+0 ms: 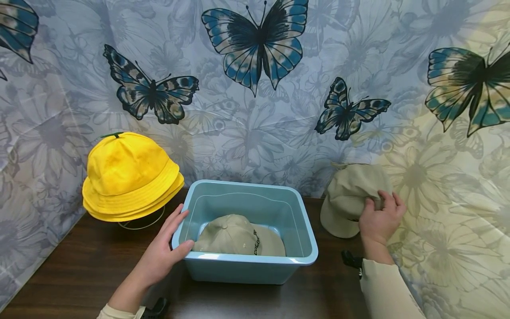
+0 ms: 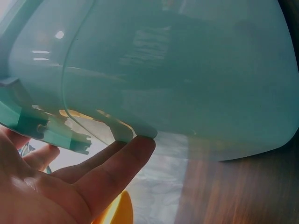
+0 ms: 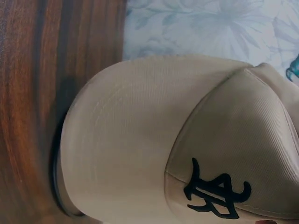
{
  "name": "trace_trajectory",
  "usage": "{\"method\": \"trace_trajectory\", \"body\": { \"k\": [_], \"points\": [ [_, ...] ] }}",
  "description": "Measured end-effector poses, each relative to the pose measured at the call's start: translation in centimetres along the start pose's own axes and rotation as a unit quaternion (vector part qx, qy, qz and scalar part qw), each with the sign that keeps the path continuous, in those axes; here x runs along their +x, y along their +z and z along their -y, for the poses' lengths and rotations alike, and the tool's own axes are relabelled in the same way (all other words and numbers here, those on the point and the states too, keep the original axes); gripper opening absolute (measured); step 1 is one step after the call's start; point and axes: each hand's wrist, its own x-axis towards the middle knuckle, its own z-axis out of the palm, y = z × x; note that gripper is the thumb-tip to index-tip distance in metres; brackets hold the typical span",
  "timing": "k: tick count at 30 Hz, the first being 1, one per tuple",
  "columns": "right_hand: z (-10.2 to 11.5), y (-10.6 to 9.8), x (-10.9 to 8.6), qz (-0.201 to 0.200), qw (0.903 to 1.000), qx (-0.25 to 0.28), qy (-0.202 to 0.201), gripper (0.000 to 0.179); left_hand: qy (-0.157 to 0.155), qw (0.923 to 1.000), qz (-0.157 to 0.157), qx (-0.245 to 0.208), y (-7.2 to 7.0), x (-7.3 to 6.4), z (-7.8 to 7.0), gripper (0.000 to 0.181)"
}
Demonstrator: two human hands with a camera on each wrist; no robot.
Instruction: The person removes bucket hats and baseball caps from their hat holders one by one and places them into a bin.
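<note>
A light blue plastic bin (image 1: 239, 268) stands in the middle, with a beige baseball cap (image 1: 231, 232) lying inside, dark lettering near its visor. My left hand (image 1: 165, 246) rests on the bin's left side, thumb at the near rim. In the left wrist view its extended fingers (image 2: 119, 170) touch the bin's wall. At the right, my right hand (image 1: 380, 217) pinches the crown of another beige cap (image 1: 342, 195) between thumb and fingers. In the right wrist view this cap (image 3: 135, 135) shows a black emblem; the fingers are almost wholly hidden there.
Stacked yellow bucket hats (image 1: 127, 173) sit on a wire stand (image 1: 145, 223) at the left. The dark wooden table (image 1: 71, 274) ends at a butterfly-printed cloth (image 1: 247, 133) behind. A dark curved edge (image 3: 58, 186) shows beneath the right cap's visor.
</note>
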Motion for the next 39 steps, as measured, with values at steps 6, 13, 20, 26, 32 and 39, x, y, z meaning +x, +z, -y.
{"method": "trace_trajectory", "body": {
  "k": [6, 13, 20, 26, 32, 39],
  "points": [
    [0.7, -0.9, 0.3, -0.012, 0.9999, 0.001, -0.001, 0.026, 0.004, 1.0, -0.001, -0.001, 0.0, 0.0, 0.1, 0.069],
    [1.5, -1.7, 0.9, -0.022, 0.9997, 0.0, -0.011, 0.028, -0.004, 1.0, -0.001, 0.0, 0.0, 0.0, 0.1, 0.069],
    [2.1, -3.3, 2.1, -0.018, 0.9996, -0.014, -0.019, 0.034, -0.009, 0.9999, 0.006, -0.009, 0.1, 0.0, -0.1, 0.069],
    [3.1, -4.7, 3.1, -0.003, 0.999, -0.018, -0.042, 0.036, -0.006, 0.9999, 0.004, -0.009, -0.1, 0.0, -0.2, 0.068],
    [3.5, -5.7, 3.9, 0.017, 0.998, -0.028, -0.054, 0.038, -0.007, 0.9999, 0.003, -0.01, -0.1, 0.0, -0.2, 0.069],
    [3.3, -6.6, 4.3, 0.043, 0.9973, -0.041, -0.043, 0.042, 0.0, 1.0, 0.004, -0.006, 0.0, 0.1, 0.4, 0.068]
  ]
}}
